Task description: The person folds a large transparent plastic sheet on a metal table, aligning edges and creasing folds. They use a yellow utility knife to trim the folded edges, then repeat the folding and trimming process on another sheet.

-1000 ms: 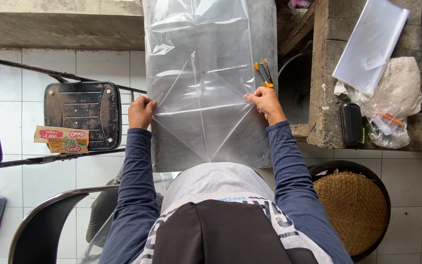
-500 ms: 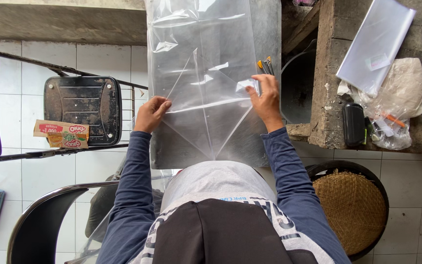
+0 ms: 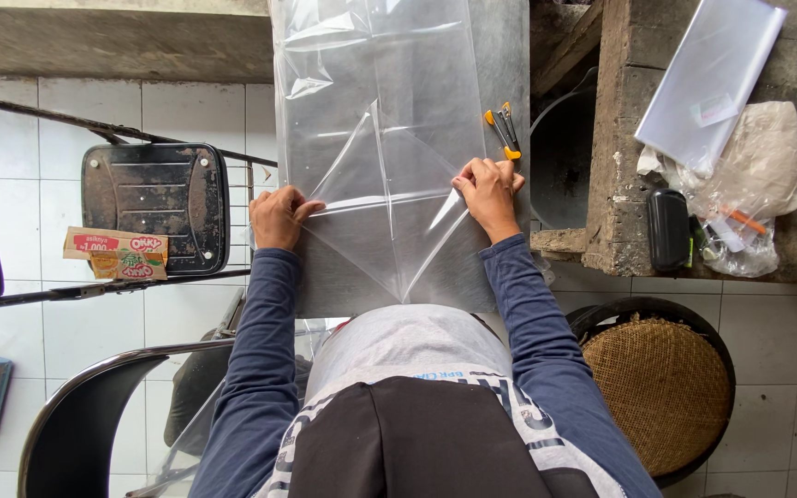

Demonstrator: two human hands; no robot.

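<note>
Plastic sheet point(image 3: 385, 184): one, folded; my left hand point(image 3: 280, 217) and right hand point(image 3: 488, 189) pinch its side edges. Beside right hand: two cutters point(image 3: 504, 131). Left of sheet: one chair point(image 3: 154, 207).

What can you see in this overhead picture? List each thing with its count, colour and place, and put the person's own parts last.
plastic sheet: one, clear, on the grey board, lower end folded to a point
cutters: two, yellow and black, beside the sheet's right edge
folding chair: one, black, left
small carton: one, brown and red, on the chair
woven basket: one, tan, lower right
stack of clear bags: one, upper right bench
black case: one, on the bench
left hand: pressing the fold's left end
right hand: pressing the fold's right end
</note>
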